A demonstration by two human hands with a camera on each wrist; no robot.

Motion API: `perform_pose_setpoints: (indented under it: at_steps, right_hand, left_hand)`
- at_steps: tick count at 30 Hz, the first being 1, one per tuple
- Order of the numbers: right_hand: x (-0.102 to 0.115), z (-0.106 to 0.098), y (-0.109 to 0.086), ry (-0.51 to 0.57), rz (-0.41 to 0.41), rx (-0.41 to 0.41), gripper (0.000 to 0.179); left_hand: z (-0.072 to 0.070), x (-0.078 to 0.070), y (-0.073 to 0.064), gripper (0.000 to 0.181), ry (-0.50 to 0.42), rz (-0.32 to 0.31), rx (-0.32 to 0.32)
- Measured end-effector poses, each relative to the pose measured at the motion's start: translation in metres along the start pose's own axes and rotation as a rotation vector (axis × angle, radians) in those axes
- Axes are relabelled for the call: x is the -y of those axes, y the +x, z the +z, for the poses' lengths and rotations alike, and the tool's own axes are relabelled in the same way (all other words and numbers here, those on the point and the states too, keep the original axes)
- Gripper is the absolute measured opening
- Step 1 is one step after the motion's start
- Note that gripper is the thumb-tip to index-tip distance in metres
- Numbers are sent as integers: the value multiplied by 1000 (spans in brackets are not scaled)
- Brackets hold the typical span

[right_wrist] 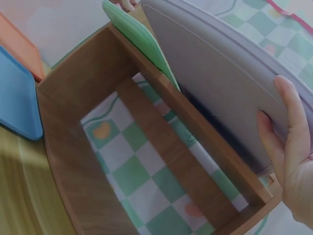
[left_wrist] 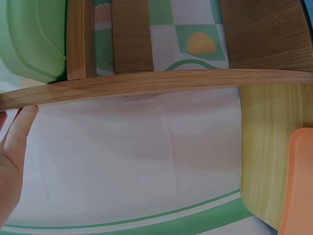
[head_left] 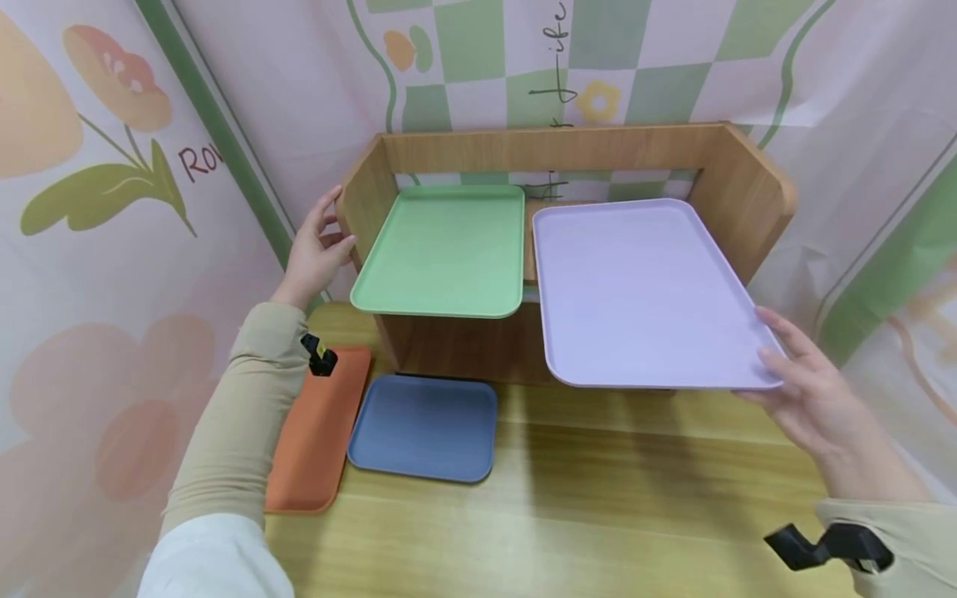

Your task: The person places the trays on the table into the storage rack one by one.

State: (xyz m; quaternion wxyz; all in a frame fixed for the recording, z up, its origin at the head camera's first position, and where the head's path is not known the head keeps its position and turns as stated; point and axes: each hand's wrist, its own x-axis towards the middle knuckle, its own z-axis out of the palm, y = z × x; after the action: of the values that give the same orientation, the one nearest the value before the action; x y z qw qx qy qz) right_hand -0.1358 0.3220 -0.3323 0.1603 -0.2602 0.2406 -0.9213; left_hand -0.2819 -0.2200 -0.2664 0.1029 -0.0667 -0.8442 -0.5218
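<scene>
My right hand [head_left: 815,390] holds a light purple tray [head_left: 635,282] by its front right corner, thumb on the rim and fingers underneath. Its back part lies over the upper level of a wooden shelf rack [head_left: 553,149], while its front sticks out. In the right wrist view, fingers [right_wrist: 291,112] press on the tray's underside [right_wrist: 215,73]. Left of it, a green tray [head_left: 449,249] lies on the same level, also overhanging the front. My left hand [head_left: 314,253] touches the rack's left side panel [left_wrist: 146,83] from outside, its fingertips at the panel's edge.
On the wooden table [head_left: 598,498], a blue tray [head_left: 426,428] lies before the rack's left part, beside an orange tray [head_left: 321,432] partly covered by my left arm. Patterned cloth [head_left: 478,50] hangs behind the rack and on both sides.
</scene>
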Motion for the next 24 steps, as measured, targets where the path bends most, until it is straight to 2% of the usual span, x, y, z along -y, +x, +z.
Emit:
perform_pose_setpoints:
  at_steps: [13, 21, 24]
  right_hand:
    - [-9, -9, -1, -3, -31, -56, 48]
    - [-4, -7, 0, -84, 24, -36, 48]
    - [1, -7, -1, -97, 54, -2, 51]
  left_hand:
    - [1, -2, -1, 72, -2, -6, -1]
    - [1, -3, -2, 73, -2, -12, 0]
    - [1, -3, -2, 73, -4, -12, 1]
